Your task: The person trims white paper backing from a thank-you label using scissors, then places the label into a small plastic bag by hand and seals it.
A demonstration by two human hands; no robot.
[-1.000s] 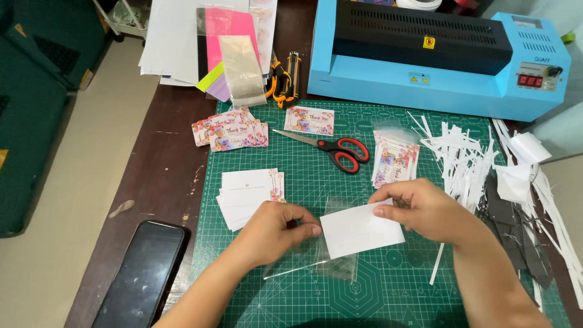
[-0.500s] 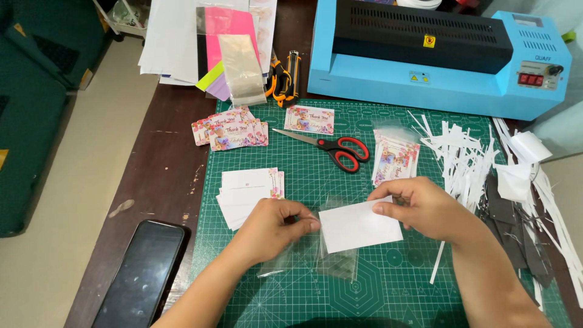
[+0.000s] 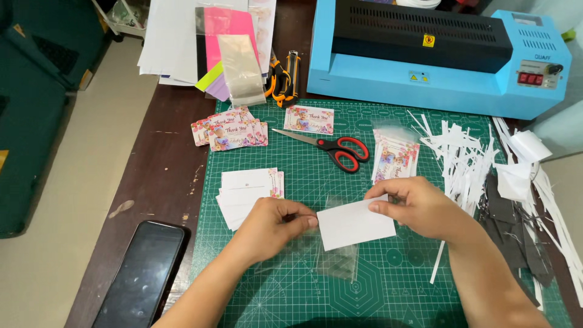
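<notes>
My right hand (image 3: 419, 209) pinches the right edge of a small white card (image 3: 354, 223), blank side up, over the green cutting mat (image 3: 303, 164). My left hand (image 3: 276, 226) grips the left end of a clear plastic sleeve (image 3: 333, 258) that lies under and around the card. The card's left end sits in the sleeve's mouth near my left fingertips. A pile of face-down white cards (image 3: 248, 188) lies just beyond my left hand.
Red-handled scissors (image 3: 337, 149), floral printed cards (image 3: 231, 129), a bagged card stack (image 3: 395, 155) and white paper strips (image 3: 467, 158) lie on the mat. A blue laminator (image 3: 437, 54) stands behind. A black phone (image 3: 143, 273) rests at the table's left front.
The card has slid slightly left toward my left hand and the sleeve. Both hands stay in nearly the same place.
</notes>
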